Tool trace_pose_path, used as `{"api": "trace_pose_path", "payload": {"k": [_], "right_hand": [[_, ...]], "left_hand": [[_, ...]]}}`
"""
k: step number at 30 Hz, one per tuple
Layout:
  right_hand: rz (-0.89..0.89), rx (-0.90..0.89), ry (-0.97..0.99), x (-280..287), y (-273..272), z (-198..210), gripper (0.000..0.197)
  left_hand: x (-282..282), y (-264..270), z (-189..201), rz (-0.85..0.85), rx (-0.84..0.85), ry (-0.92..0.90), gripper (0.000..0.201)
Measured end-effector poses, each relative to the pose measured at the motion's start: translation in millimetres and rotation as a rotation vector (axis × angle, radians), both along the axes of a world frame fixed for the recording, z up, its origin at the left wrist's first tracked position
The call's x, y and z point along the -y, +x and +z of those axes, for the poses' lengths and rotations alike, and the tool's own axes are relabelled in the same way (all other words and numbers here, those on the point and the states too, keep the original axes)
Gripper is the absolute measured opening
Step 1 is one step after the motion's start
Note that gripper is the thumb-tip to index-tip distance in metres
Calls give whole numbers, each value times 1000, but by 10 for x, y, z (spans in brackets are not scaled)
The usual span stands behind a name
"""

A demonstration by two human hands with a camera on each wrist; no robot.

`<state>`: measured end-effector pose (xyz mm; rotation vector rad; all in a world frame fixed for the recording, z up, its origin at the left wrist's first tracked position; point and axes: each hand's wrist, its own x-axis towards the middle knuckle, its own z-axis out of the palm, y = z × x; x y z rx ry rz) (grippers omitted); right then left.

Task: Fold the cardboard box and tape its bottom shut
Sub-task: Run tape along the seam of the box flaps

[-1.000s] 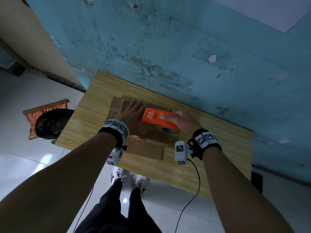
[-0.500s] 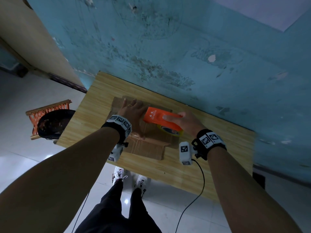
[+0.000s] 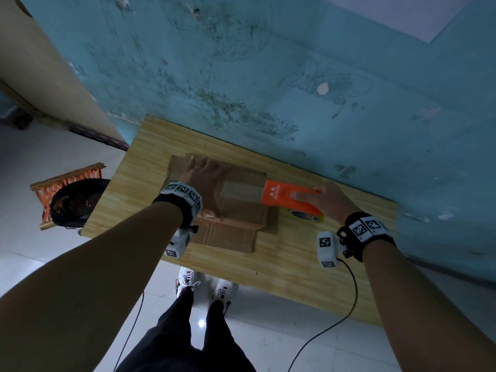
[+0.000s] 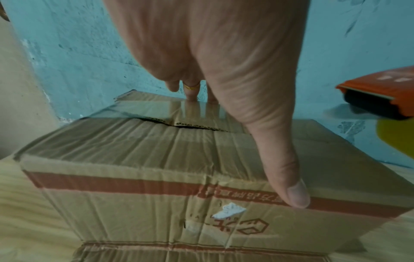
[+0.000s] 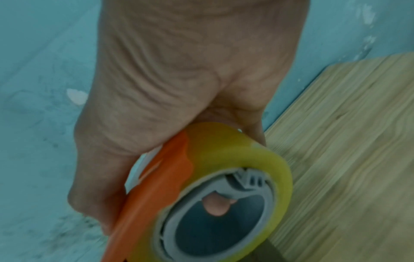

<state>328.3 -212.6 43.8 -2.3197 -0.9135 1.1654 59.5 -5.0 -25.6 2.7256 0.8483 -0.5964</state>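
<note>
Left hand (image 3: 206, 181) lies flat, fingers straight, on the box (image 3: 241, 210) mid-frame; right hand (image 3: 331, 201) grips the dispenser (image 3: 284, 196) just right

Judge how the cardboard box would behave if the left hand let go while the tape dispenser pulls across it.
The cardboard box looks creased and soft, so probably light and easily dented. With only the left hand pressing on it, it would likely slide along the smooth wooden table toward the tape dispenser.
</note>
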Motion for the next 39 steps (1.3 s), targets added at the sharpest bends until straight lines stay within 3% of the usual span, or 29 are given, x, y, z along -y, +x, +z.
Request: {"api": "trace_pose_path", "payload": {"k": [9, 18, 23, 29, 34, 39], "right_hand": [[-59, 9, 15, 315, 259, 2, 46], [-31, 8, 37, 301, 287, -18, 44], [-42, -15, 49, 328, 321, -35, 43], [-39, -33, 48, 423, 406, -73, 41], [-34, -51, 61, 436, 404, -99, 38], [-32, -60, 61, 466, 432, -164, 44]], "left_hand": [[25, 41, 13, 10, -13, -3, 154], [163, 371, 157, -11, -195, -57, 156], [439, 671, 67, -58, -113, -27, 158], [642, 903, 78, -56, -121, -127, 164], [755, 916, 49, -27, -92, -94, 150], [761, 960, 30, -18, -72, -108, 150]]}}
